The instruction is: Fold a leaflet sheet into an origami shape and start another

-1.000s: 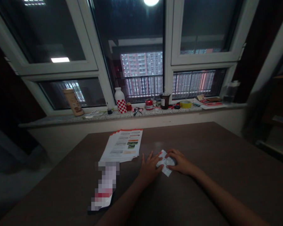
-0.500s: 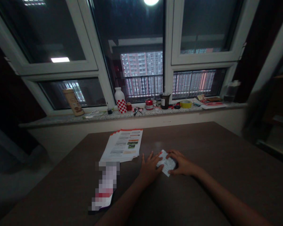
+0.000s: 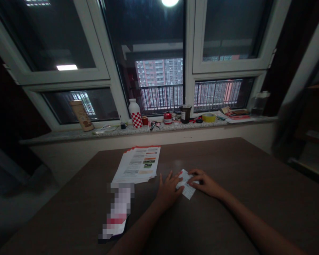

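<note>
A small white piece of paper (image 3: 188, 192) with print and a red mark lies on the dark table, turned at a slant. My left hand (image 3: 170, 189) rests flat with spread fingers, its thumb and forefinger on the paper's left side. From the right, my right hand (image 3: 204, 183) bends its fingers over the paper's right edge, thumb and fingertips drawn together on it. Part of the paper is hidden under the fingers.
Printed sheets (image 3: 138, 164) lie fanned on the table's (image 3: 228, 156) far left part. Nearer stands out a blurred phone-like object (image 3: 118, 212). On the windowsill are a checkered bottle (image 3: 135, 115), a tan flask (image 3: 81, 115), a dark cup (image 3: 185, 115) and yellow tape (image 3: 208, 117).
My right thumb has moved inward over the paper, closer to the fingers. The paper's right side looks flatter and less raised. My left hand stays in place.
</note>
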Demonstrator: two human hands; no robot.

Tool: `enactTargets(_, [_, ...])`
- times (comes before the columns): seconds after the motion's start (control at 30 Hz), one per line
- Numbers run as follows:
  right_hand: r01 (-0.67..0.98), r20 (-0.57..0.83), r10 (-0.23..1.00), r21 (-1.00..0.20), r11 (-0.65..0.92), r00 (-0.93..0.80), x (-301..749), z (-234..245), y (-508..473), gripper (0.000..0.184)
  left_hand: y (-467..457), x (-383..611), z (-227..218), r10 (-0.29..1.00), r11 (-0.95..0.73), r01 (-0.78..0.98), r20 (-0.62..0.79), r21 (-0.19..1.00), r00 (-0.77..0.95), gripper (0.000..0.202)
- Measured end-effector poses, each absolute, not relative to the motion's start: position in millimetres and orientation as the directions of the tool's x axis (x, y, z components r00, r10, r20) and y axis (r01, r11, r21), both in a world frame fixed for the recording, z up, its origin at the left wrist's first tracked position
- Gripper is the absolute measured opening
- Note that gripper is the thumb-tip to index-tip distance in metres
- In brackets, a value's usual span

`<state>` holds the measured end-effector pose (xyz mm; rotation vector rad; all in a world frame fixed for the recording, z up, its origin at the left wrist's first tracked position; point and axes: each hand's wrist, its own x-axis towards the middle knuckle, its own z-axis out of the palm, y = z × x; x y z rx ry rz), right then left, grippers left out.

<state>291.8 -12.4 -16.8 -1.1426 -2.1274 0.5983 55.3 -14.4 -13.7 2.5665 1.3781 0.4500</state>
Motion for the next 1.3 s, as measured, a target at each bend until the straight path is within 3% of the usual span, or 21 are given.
enactTargets(0.33, [0.693, 0.287, 0.890, -0.559, 0.456, -0.354, 284, -17, -8, 0.028, -12, 54, -15, 0.820, -0.572, 0.762, 0.179, 0.304, 0.544, 0.040])
enactTargets(0.8, [0.883, 0.306, 0.914, -0.303, 0.359, -0.266, 271, -18, -4, 0.036, -15, 57, -10, 0.835, -0.550, 0.775, 0.200, 0.310, 0.513, 0.035])
enactTargets(1.1, [0.903, 0.312, 0.916, -0.266, 0.338, -0.251, 267, -20, -5, 0.041, -15, 55, -10, 0.828, -0.561, 0.765, 0.216, 0.316, 0.517, 0.037])
enactTargets(1.3, [0.853, 0.310, 0.910, -0.357, 0.381, -0.277, 273, -21, -5, 0.045, -14, 56, -12, 0.865, -0.500, 0.820, 0.208, 0.278, 0.457, 0.058])
